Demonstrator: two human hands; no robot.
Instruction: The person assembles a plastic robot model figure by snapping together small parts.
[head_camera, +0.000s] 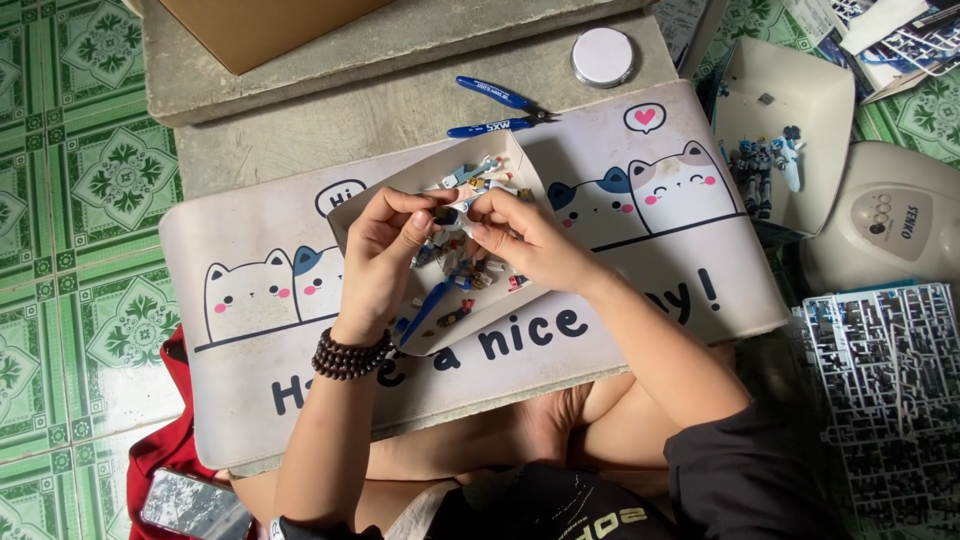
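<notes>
Green patterned floor tiles; cat-print mat on concrete step. Head view: left hand and right hand pinch one small model part between fingertips, above shallow cardboard tray of parts. Blue-handled nippers well apart, beyond tray.

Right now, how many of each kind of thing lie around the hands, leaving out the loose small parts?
Blue-handled nippers: 1
Round white lid: 1
Open cardboard tray of small parts: 1
Assembled blue and white model robot: 1
Plastic parts runner: 1
Cat-printed mat: 1
Phone: 1
Total: 7
The left hand and right hand pinch a small model part together.
</notes>
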